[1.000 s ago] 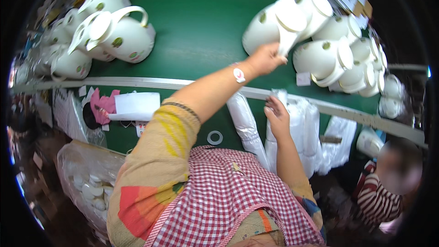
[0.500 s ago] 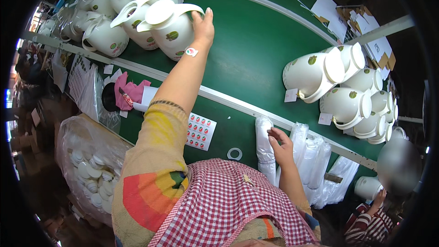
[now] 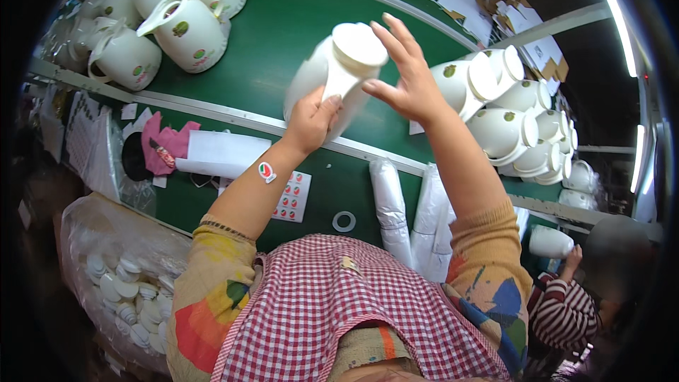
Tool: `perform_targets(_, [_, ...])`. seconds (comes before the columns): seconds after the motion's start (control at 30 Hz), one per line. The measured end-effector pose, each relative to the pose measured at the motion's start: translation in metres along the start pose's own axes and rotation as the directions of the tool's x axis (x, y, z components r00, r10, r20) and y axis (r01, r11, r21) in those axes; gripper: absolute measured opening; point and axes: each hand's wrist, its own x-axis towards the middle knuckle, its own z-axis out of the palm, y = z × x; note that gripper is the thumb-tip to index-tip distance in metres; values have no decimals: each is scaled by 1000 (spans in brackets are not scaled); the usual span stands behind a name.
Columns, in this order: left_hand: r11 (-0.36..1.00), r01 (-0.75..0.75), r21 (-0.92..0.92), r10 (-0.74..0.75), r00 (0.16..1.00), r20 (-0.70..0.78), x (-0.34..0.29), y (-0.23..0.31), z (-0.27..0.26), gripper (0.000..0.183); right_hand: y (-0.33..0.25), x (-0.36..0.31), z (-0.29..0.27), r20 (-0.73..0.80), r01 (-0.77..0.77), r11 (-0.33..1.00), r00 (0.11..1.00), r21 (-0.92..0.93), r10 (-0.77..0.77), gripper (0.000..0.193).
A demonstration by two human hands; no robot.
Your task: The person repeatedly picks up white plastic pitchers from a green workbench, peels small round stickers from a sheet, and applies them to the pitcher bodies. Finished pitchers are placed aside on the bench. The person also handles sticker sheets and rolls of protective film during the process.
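Note:
A white plastic jug [image 3: 332, 74] hangs tilted above the green conveyor belt [image 3: 283, 35], its round base turned toward me. My left hand [image 3: 310, 122] grips its lower side. My right hand [image 3: 404, 74] rests against the base rim with fingers spread. A small round sticker [image 3: 266, 170] sits on my left forearm. More white jugs with green marks lie on the belt at the far left [image 3: 185, 34] and at the right [image 3: 495, 106].
A sticker sheet [image 3: 291, 197], a white ring [image 3: 344, 221], a pink cloth [image 3: 161, 145] and white paper [image 3: 219, 154] lie on the green bench. Rolled plastic bags [image 3: 393, 209] stand ahead. A bag of white caps [image 3: 124, 290] sits at lower left. Another person [image 3: 566, 304] holds a jug at lower right.
My left hand left the jugs at the far left and now holds a jug up at the centre. My right hand rose from the plastic bags to the jug's base.

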Motion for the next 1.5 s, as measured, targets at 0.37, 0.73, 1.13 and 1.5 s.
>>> perform_targets(0.37, [977,46,209,-114,938,326,-12,13,23,30,30,-26,-14,293,101,993,953,-63,-78,62])
perform_targets(0.73, [908,-147,393,10,944,330,-13,5,44,25,28,-34,-5,217,-350,934,919,69,329,60])
perform_targets(1.13, [925,-113,362,-102,845,525,-6,14,32,31,40,-53,-31,297,381,922,890,-63,-347,56])
perform_targets(1.5, [951,-65,302,-50,932,359,5,7,32,32,34,-35,-4,300,-401,916,875,8,380,71])
